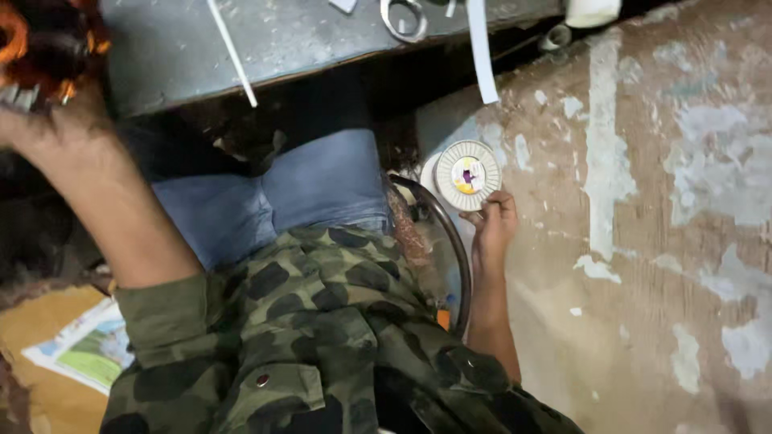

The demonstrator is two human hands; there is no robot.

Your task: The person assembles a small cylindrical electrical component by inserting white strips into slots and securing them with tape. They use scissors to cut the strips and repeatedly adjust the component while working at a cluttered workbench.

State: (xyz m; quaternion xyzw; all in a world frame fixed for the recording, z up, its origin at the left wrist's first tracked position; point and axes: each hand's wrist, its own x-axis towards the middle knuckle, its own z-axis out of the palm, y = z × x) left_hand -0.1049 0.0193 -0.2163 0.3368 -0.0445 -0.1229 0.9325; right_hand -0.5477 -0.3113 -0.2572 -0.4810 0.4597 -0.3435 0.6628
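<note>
The right hand (496,219), fingers curled around the lower rim of a white spool (468,174), holds it low beside the knee at frame centre, seemingly mid-pickup; lifting it clear would need a firmer grip. The left hand (48,120), raised at upper left, touches an orange-and-dark bundle (48,40); its grip cannot be made out.

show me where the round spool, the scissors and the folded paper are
round spool (468,175), head view, on its coloured centre label
scissors (404,19), head view, on a handle loop
folded paper (90,347), head view, on its green printed page
</note>
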